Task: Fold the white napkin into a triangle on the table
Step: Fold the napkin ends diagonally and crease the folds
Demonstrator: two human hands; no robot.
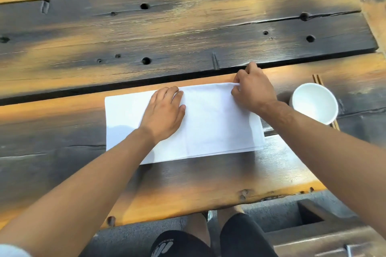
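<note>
The white napkin point(211, 125) lies flat as a wide rectangle on the dark wooden table point(188, 33), near its front edge. My left hand point(165, 110) rests palm down on the napkin's middle, fingers straight, pressing it to the wood. My right hand point(252, 89) is at the napkin's far right corner, and its curled fingers pinch that corner's edge. The corner itself is mostly hidden under the fingers.
A white bowl point(314, 102) stands just right of the napkin, on a pair of wooden chopsticks point(317, 79). A long gap between planks runs behind the napkin. My knees show below the table's front edge, beside a bench.
</note>
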